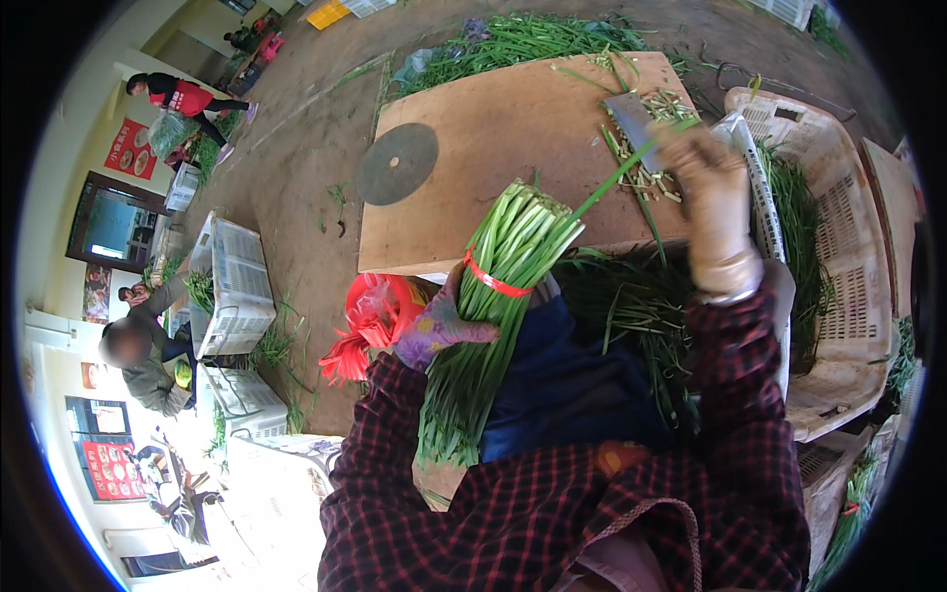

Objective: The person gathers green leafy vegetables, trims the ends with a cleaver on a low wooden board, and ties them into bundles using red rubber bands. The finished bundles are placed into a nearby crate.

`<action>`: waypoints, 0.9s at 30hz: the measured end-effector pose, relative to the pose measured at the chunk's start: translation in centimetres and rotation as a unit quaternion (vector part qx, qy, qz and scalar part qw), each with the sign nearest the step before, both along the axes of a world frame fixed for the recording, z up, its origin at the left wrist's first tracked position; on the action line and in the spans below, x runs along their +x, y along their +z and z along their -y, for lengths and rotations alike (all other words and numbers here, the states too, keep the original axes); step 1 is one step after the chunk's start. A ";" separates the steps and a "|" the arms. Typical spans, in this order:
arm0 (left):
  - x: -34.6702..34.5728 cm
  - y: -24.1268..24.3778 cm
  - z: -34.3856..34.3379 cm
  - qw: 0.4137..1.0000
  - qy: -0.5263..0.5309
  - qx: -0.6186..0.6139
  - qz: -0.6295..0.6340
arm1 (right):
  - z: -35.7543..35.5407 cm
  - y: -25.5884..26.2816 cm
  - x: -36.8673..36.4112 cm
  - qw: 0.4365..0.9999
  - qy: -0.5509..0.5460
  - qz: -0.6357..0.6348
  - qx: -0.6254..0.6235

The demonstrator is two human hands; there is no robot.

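My left hand (445, 325), in a purple patterned glove, grips a thick bundle of long green stalks (510, 244), which look like garlic chives. A red tie (497, 280) goes round the bundle near its pale cut ends. My right hand (706, 192), in a tan glove and blurred, is raised over the board's right side. A single green stalk (618, 176) runs from its fingers to the bundle. Beside that hand, a cleaver's wide metal blade (635, 127) lies on the wooden board (503, 148) among cut stalk ends (666, 106).
A red container (403, 300) with red ties stands left of the bundle. A dark round disc (397, 163) lies on the board. Large plastic crates (851, 222) with greens stand at right. More crates (240, 288) and other people are at left. Greens lie beyond the board.
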State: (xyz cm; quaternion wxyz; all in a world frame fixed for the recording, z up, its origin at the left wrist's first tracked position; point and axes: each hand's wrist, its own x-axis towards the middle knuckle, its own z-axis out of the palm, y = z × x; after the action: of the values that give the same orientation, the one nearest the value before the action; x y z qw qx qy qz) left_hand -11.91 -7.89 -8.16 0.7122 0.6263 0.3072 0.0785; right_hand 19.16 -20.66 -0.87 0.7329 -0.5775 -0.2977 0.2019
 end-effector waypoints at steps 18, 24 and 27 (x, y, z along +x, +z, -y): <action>5.7 12.4 -0.6 0.988 0.013 0.132 0.073 | 4.1 -2.1 -6.6 0.979 0.183 0.081 -0.044; 10.3 19.9 -3.9 0.956 -0.014 0.238 0.169 | -0.9 7.8 -2.8 0.974 0.122 0.105 0.160; 12.4 20.9 -3.4 0.947 -0.010 0.256 0.193 | -2.5 11.3 -0.7 0.954 0.078 0.261 0.124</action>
State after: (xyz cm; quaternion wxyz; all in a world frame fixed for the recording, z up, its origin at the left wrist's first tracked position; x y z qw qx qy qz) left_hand 0.47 -4.49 12.73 0.5739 0.7637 0.1274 0.2667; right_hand 18.44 -18.17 10.43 0.6777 -0.4895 -0.5451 0.0621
